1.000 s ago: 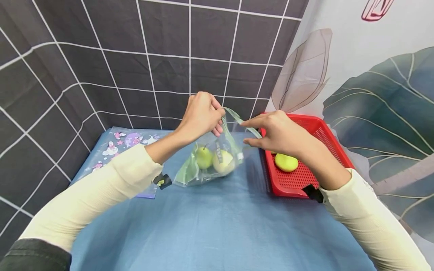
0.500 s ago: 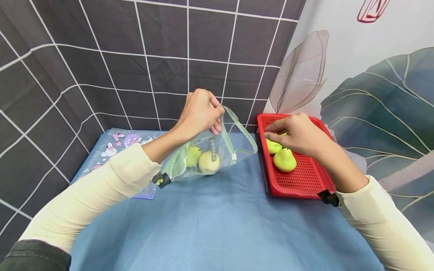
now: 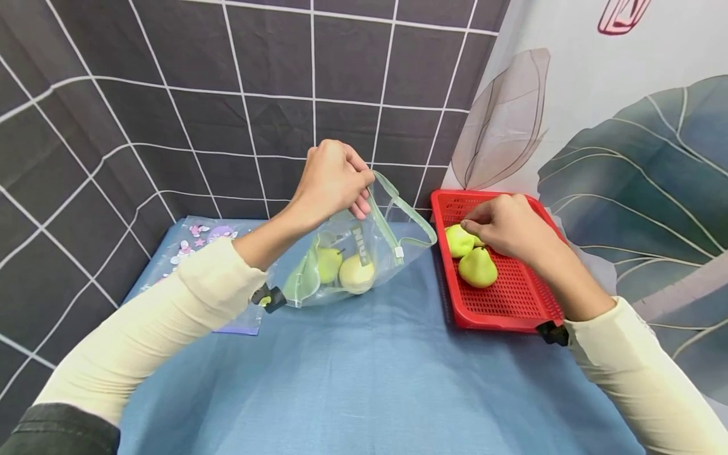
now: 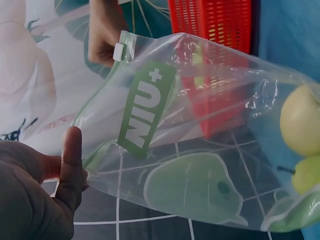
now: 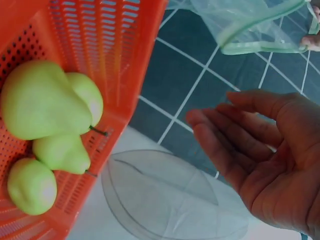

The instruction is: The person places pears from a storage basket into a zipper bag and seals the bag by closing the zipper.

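My left hand [image 3: 335, 180] pinches the green-edged rim of a clear zip bag [image 4: 195, 187] with a white slider [image 4: 118, 52]. The bag hangs tilted, its mouth apart on the right side. Inside, at the bottom, lie a green pear [image 3: 329, 264] with a stem and a rounder pale yellow fruit [image 3: 357, 274]. Over the red basket [image 3: 495, 323] hovers my right hand [image 3: 512, 227]; its fingers are loosely bent and hold nothing in the right wrist view. Several green pears [image 5: 45, 100] lie in the basket, bunched at its left side in the head view.
Flat printed plastic bags [image 3: 236, 322] lie on the left of the blue cloth [image 3: 352, 385], partly under my left forearm. A dark grid-patterned backdrop [image 3: 273, 120] stands behind, and a leaf-print sheet [image 3: 643, 189] rises on the right.
My right hand has left the bag's rim and moved right, over the basket. The bag has swung a little, and my left hand has risen slightly, still pinching it.
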A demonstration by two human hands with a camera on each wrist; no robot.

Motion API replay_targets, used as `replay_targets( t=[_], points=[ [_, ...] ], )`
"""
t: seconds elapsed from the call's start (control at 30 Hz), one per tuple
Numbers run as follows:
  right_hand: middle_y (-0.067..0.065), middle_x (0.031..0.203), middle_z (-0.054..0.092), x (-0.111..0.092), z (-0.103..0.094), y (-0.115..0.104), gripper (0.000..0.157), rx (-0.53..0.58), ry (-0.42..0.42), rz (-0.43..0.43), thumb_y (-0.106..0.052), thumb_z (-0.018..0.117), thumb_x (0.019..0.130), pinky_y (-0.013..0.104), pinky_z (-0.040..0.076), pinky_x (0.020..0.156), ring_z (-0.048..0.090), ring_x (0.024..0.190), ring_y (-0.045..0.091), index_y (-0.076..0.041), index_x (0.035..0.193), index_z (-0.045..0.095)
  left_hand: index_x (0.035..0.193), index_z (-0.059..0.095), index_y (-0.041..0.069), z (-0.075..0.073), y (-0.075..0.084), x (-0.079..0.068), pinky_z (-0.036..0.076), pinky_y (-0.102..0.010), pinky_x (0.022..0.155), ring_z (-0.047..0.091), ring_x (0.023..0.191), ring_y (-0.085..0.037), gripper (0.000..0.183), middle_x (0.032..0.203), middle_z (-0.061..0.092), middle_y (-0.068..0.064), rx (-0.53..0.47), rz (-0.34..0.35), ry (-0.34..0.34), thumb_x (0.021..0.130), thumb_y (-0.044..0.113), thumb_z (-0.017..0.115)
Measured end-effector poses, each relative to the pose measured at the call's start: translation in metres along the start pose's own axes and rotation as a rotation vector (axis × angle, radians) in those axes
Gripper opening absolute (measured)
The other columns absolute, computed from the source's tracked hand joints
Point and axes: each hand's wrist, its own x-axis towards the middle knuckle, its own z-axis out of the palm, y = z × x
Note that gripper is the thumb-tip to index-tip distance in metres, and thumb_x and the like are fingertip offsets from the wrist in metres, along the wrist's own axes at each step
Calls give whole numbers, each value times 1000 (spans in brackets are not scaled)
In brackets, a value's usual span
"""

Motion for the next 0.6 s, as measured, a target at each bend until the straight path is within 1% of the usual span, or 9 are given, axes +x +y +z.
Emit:
replay_targets(
  t=[0.03, 0.1, 0.13, 0.23, 0.33, 0.4, 0.5, 0.6],
  points=[
    [16, 103, 88, 0, -1, 2, 26, -5, -3, 21, -23, 75, 104, 40, 55, 79, 77, 97, 33, -2, 114, 88, 96, 78, 0, -1, 1, 0, 68, -39, 56, 78, 51, -24, 12, 71, 79, -13, -1, 5, 4, 101, 2, 67],
    [16, 97, 87, -1, -2, 7, 27, -8, -17, 76, -22, 74, 103, 38, 55, 73, 76, 90, 32, -1, 112, 88, 98, 79, -2, -4, 2, 0, 68, -39, 56, 78, 51, -24, 14, 71, 79, -13, -3, 14, 9, 101, 2, 66],
    [16, 96, 86, -2, -2, 10, 27, -16, -27, 100, -22, 74, 102, 36, 54, 70, 75, 89, 32, 0, 110, 88, 99, 80, -3, -5, 2, 0, 68, -39, 57, 78, 51, -24, 15, 71, 79, -13, -2, 19, 9, 101, 2, 66],
    [14, 88, 84, -4, -2, 20, 25, -26, -89, 171, -20, 77, 99, 32, 53, 62, 72, 82, 29, 2, 104, 88, 102, 80, -5, -6, 2, 0, 68, -39, 57, 78, 51, -24, 17, 70, 79, -12, -5, 19, 2, 102, 3, 66],
    [14, 85, 83, -5, 1, 31, 25, -39, -160, 213, -20, 84, 95, 31, 53, 62, 70, 83, 29, 4, 100, 87, 104, 80, -5, -6, 2, 0, 69, -40, 59, 78, 51, -23, 17, 70, 79, -12, -7, 14, -7, 102, 3, 65],
    [12, 82, 82, -6, 5, 38, 26, -32, -196, 236, -21, 87, 92, 32, 54, 62, 68, 80, 28, 4, 98, 87, 103, 80, -5, -5, 1, -1, 70, -43, 60, 78, 50, -23, 16, 70, 79, -12, -9, 13, -8, 102, 2, 66],
    [7, 72, 76, -5, 14, 46, 25, -8, -231, 256, -21, 91, 88, 32, 50, 61, 61, 74, 25, 4, 93, 86, 103, 79, -5, -4, 1, -1, 70, -48, 63, 78, 51, -23, 15, 71, 78, -12, -9, 14, -9, 101, 2, 66],
    [-2, 59, 59, -4, 23, 53, 27, 2, -271, 277, -23, 93, 87, 32, 42, 61, 47, 67, 20, -1, 77, 81, 102, 79, -4, -4, 1, -2, 70, -48, 62, 78, 52, -23, 13, 71, 78, -12, -6, 6, -11, 102, 2, 67]
  ],
)
